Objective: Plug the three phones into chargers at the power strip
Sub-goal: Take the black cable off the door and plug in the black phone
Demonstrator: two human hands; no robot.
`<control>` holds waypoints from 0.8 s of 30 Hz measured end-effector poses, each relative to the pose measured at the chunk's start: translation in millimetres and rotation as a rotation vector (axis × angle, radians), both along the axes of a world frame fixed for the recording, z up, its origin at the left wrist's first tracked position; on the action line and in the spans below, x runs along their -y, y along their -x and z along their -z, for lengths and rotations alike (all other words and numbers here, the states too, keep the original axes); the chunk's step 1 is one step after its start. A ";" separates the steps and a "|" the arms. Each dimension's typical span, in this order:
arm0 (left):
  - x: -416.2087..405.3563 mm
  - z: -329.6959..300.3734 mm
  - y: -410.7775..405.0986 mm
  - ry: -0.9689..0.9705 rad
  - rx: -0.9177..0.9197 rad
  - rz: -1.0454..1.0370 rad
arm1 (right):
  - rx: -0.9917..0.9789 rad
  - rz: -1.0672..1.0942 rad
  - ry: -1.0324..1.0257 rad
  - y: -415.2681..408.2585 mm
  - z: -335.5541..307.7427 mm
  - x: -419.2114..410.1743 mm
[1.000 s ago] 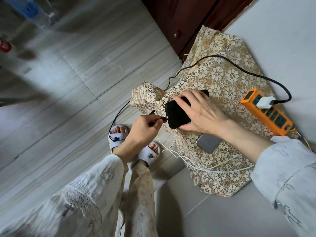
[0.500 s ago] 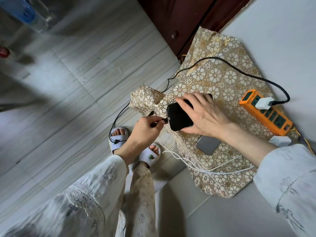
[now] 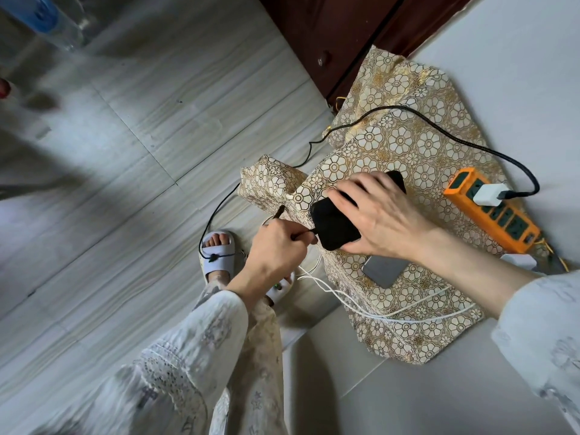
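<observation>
Two bent wrists: right hand (image 3: 381, 219) clasping black phone (image 3: 334, 229), left hand (image 3: 277, 246) apparently pinching cable plug (image 3: 306, 234) against it.

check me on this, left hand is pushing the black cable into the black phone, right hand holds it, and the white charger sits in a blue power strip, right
One detail is off: the power strip is orange, not blue, as the head view shows. The rest stands: the left hand pushes the black cable end into the black phone, the right hand holds it, and the white charger sits in the strip.
</observation>
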State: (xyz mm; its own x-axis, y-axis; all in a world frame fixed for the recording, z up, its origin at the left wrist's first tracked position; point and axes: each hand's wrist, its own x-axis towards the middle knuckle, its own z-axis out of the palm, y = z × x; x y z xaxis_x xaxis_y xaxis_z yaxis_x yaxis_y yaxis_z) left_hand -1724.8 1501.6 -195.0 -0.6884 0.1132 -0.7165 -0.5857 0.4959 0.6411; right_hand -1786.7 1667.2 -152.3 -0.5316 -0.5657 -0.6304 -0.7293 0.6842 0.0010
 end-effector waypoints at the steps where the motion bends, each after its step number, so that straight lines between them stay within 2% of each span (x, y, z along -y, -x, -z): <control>1: -0.6 1.0 0.1 0.000 0.007 0.006 | -0.005 -0.013 -0.010 0.2 0.9 -0.8; 8: 5.0 12.8 4.5 0.040 0.029 0.236 | 0.025 -0.090 -0.092 3.6 17.9 1.1; 14: 18.3 23.8 -11.3 0.133 0.009 0.334 | 0.073 -0.097 -0.132 15.9 36.8 3.3; 20: 21.8 26.5 -11.1 0.214 -0.226 0.271 | 0.070 -0.013 -0.066 16.3 41.3 13.3; 24: 14.1 24.5 2.5 0.205 -0.277 0.262 | 0.066 0.078 -0.008 8.9 47.2 17.7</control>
